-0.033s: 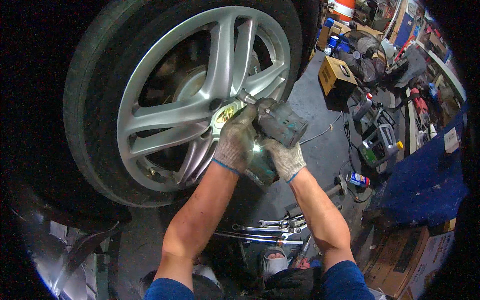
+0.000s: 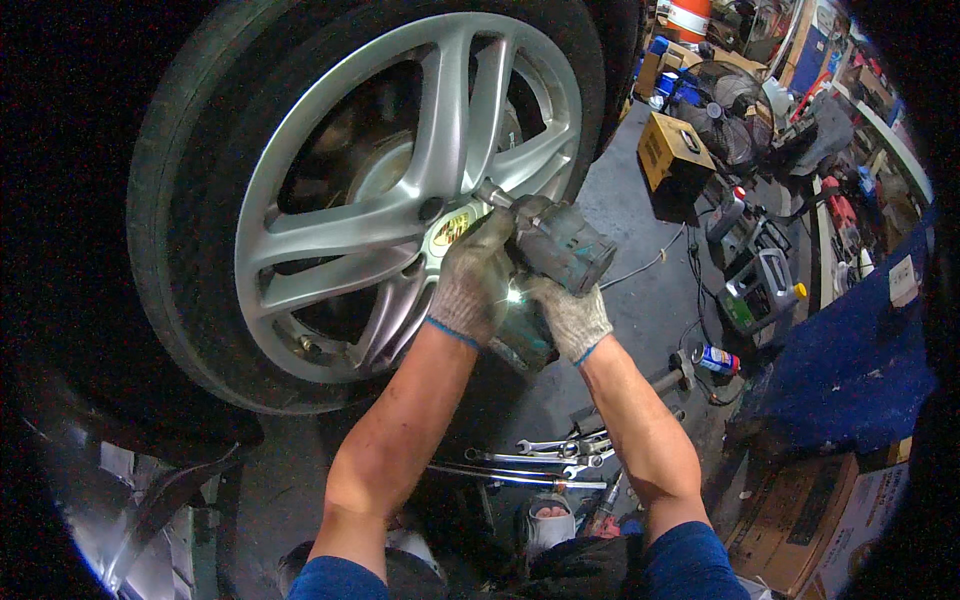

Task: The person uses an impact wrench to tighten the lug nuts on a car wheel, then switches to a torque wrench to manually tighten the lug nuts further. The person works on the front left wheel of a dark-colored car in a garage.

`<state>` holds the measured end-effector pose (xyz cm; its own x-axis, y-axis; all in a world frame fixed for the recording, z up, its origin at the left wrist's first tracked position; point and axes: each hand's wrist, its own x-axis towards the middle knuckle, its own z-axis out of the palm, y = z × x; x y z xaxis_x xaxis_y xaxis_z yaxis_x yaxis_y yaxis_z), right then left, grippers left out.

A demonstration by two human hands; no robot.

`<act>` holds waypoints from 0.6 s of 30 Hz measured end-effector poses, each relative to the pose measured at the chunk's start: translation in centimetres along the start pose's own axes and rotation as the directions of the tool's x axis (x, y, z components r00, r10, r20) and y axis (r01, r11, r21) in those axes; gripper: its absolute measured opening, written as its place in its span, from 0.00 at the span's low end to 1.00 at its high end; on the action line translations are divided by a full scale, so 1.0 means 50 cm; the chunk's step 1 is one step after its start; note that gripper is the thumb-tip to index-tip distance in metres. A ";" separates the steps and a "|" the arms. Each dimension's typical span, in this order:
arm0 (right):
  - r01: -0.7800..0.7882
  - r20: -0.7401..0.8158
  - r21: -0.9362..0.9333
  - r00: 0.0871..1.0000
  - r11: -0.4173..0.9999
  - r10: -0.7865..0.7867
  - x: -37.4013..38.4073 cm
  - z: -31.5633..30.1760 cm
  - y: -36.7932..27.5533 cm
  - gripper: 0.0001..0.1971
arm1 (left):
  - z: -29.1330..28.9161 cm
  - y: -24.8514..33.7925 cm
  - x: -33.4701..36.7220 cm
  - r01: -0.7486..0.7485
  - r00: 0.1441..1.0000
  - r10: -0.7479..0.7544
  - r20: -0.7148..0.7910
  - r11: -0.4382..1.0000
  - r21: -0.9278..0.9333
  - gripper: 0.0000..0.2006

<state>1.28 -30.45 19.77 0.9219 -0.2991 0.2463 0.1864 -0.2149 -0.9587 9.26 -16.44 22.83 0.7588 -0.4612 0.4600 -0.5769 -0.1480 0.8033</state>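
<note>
A cordless impact wrench (image 2: pixel 565 245), dark and scuffed with teal patches, is held up against a silver alloy wheel (image 2: pixel 440 130). Its socket (image 2: pixel 492 195) points into the wheel's hub area, beside the pale centre cap (image 2: pixel 452 230); the lug itself is hidden. My right hand (image 2: pixel 572 318), in a knitted glove, is closed around the wrench's handle. My left hand (image 2: pixel 470 282), gloved too, lies just below the cap with its fingers closed against the wrench's front; the fingertips are partly hidden. A small bright light (image 2: pixel 514 297) shines between both hands. The black tyre (image 2: pixel 180 220) surrounds the rim.
Several wrenches (image 2: pixel 535 458) lie on the floor below my forearms. To the right are a spray can (image 2: pixel 716 360), a grey-green jug (image 2: pixel 765 292), a yellow-and-black box (image 2: pixel 675 165) and a fan (image 2: pixel 725 115). Cables (image 2: pixel 700 280) cross the floor. Cardboard boxes (image 2: pixel 795 525) stand lower right.
</note>
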 end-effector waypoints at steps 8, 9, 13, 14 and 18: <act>0.088 0.012 -0.066 0.996 0.994 -0.087 0.010 0.002 0.004 0.26 | 0.031 -0.010 0.054 0.270 0.935 -0.299 0.189 0.257 -0.928 0.20; 0.052 0.007 0.007 0.999 0.999 -0.052 0.010 0.002 0.004 0.26 | 0.030 0.001 0.057 0.329 0.872 -0.420 0.250 0.125 -0.936 0.20; -0.060 0.014 0.286 0.998 0.956 0.059 0.012 0.014 0.008 0.28 | 0.018 0.063 0.057 0.471 0.735 -0.669 0.115 0.381 -0.796 0.26; -0.078 0.018 0.353 0.997 0.932 0.077 0.012 0.018 0.009 0.29 | 0.015 0.076 0.057 0.482 0.738 -0.665 0.120 0.395 -0.782 0.27; 0.006 -0.036 0.328 0.999 0.945 0.006 0.012 0.022 0.012 0.26 | 0.006 0.085 0.057 0.480 0.792 -0.596 0.130 0.478 -0.735 0.32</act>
<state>2.31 -29.75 19.17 0.9101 -0.3339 0.2452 0.2930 0.1002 -0.9508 8.91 -18.63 27.45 0.9059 -0.3906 -0.1636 0.3108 0.3510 0.8833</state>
